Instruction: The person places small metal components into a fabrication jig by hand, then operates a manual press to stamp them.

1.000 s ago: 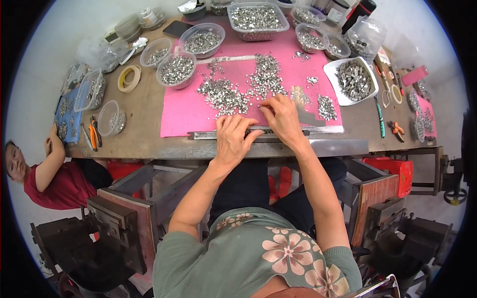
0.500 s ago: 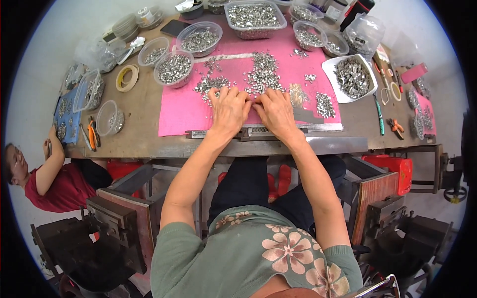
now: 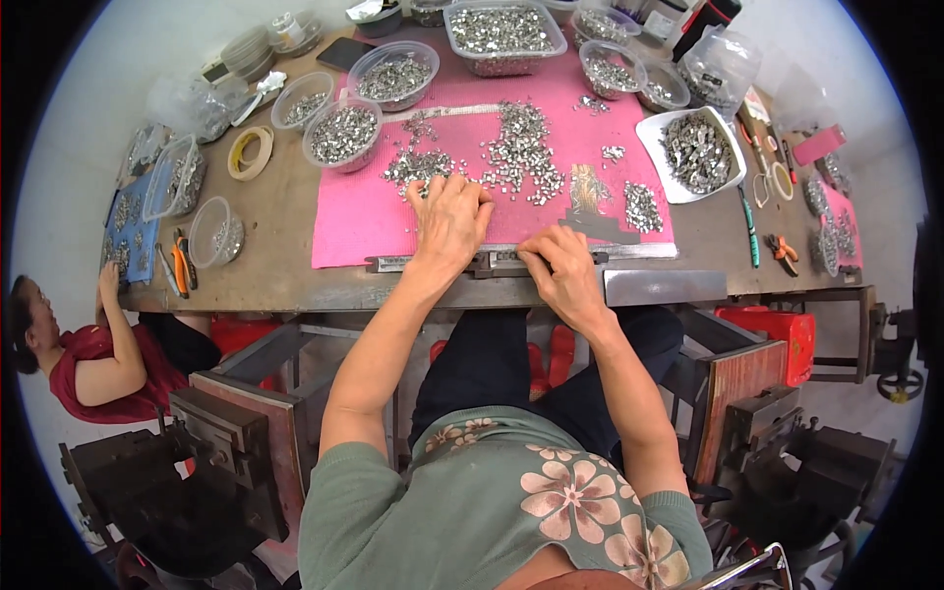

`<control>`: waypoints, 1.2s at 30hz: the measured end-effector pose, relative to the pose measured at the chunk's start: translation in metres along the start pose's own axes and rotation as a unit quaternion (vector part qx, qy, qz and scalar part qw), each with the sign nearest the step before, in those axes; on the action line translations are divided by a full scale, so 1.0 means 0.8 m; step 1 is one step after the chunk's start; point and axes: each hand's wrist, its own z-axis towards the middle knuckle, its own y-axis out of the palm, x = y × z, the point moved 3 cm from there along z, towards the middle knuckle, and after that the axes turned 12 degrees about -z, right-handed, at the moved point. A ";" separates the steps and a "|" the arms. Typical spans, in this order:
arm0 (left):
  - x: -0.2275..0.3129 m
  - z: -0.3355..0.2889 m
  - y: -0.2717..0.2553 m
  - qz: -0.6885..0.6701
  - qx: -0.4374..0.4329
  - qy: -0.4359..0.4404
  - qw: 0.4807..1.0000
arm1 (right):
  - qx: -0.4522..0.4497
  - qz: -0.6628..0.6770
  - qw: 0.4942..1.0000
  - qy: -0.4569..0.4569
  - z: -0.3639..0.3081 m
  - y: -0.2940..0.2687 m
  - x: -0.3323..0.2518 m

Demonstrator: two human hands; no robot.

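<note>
My left hand (image 3: 450, 224) is over the pink mat (image 3: 344, 221), its curled fingers by the near edge of a smaller heap of little silver metal pieces (image 3: 418, 165). What lies under those fingers is hidden. At the bench's front edge, my right hand (image 3: 570, 275) is closed in a pinch, thumb and fingertips at a slotted metal bar fixture (image 3: 497, 262). Anything in that pinch is too small to make out. A larger heap of metal pieces (image 3: 521, 147) spreads beyond the hands, and a small patch of pieces (image 3: 643, 208) lies to the right.
Clear tubs of metal pieces (image 3: 343, 136) and a white tray (image 3: 644, 133) surround the mat. Orange-handled pliers (image 3: 185, 264) and a tape roll (image 3: 251, 153) lie left; a green pen (image 3: 751, 236) and more pliers (image 3: 784, 254) lie right. A co-worker (image 3: 108, 349) sits at left.
My right hand has drawn back from beside the left hand, down and to the right, onto the metal fixture. The left hand has barely moved.
</note>
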 end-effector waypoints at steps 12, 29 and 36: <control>0.034 -0.017 -0.027 -0.112 -0.025 0.002 0.993 | -0.005 -0.005 1.000 0.013 0.035 0.006 0.026; 0.047 -0.049 -0.017 -0.182 -0.057 -0.016 0.981 | -0.041 -0.016 0.999 -0.007 0.034 0.002 0.023; 0.053 -0.050 -0.005 -0.115 -0.002 0.003 0.993 | -0.016 -0.003 1.000 -0.012 0.004 -0.006 0.011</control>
